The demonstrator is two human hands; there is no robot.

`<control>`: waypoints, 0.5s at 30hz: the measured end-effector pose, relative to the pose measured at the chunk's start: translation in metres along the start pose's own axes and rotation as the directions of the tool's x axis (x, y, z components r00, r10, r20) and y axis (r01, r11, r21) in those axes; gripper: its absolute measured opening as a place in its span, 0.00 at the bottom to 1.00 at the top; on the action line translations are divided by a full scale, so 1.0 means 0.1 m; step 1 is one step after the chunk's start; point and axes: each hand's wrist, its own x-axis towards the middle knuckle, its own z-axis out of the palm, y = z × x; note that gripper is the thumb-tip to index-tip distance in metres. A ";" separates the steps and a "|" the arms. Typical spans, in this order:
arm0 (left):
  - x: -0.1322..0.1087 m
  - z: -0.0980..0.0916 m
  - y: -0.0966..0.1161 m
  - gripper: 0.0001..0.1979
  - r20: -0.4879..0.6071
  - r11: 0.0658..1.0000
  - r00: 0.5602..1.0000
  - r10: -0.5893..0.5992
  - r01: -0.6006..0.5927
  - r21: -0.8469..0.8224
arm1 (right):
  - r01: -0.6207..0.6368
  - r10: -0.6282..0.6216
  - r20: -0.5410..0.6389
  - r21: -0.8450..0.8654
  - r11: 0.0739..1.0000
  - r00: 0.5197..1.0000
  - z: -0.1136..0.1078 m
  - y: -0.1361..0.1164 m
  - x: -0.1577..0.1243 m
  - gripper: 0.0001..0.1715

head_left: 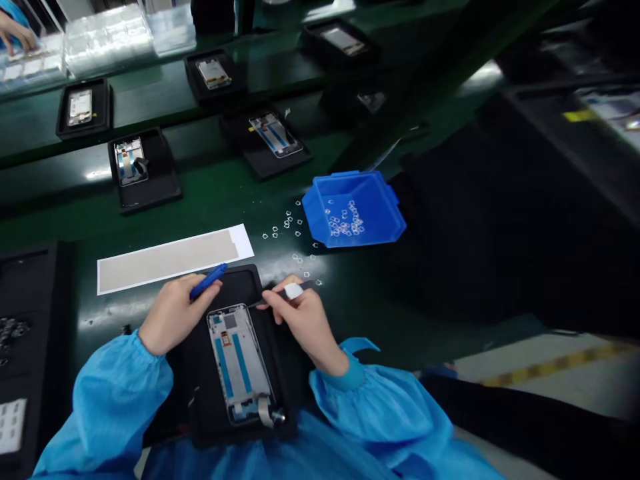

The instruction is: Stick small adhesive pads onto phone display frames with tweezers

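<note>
A phone frame (240, 363) with blue strips and a loose flex cable at its lower end lies in a black tray (240, 283) in front of me. My left hand (175, 310) is closed around a blue pen-like tool (207, 281), above the tray's left side. My right hand (303, 320) pinches dark tweezers (259, 303), whose tip is at the frame's upper right corner; I cannot tell whether it touches. A small white piece (293, 291) shows at the right fingers; whether it is worn or held is unclear.
A blue bin (355, 207) holds many small white rings, with several more scattered beside it. A beige strip sheet (170, 260) lies beyond the left hand. More trays with phone frames (131, 162) stand further back. A co-worker's hand (15, 30) is at far left.
</note>
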 end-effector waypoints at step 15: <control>0.00 0.24 -0.03 0.11 0.189 0.999 0.982 -0.014 0.007 0.037 | 0.002 0.004 0.035 -0.184 0.983 0.999 0.14 0.16 -0.04 0.14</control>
